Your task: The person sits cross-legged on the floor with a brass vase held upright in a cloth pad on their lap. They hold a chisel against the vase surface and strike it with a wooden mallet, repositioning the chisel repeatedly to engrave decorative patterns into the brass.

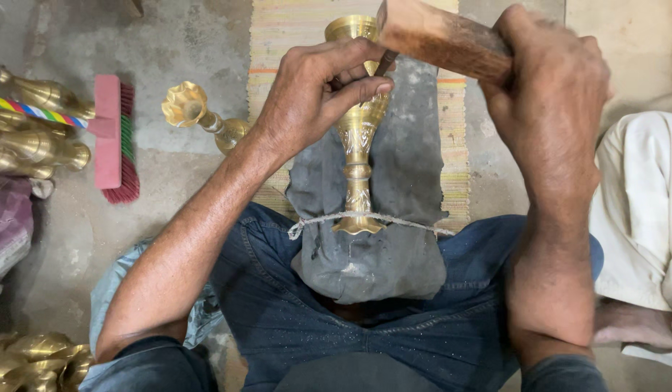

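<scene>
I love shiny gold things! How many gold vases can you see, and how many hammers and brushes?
Gold vase under the left hand, tied by a string: 1
Gold vase lying alone on the floor: 1
Wooden mallet in the right hand: 1
Pink brush: 1
Total: 4, besides heaped gold pieces at the left edge, too overlapped to count.

Brass pieces and a brush on a concrete floor

A pink brush with a striped handle lies left, beside stacked brass pieces; a fluted brass stem rests near a striped woven mat; another person's pale trouser leg shows at right.
</scene>
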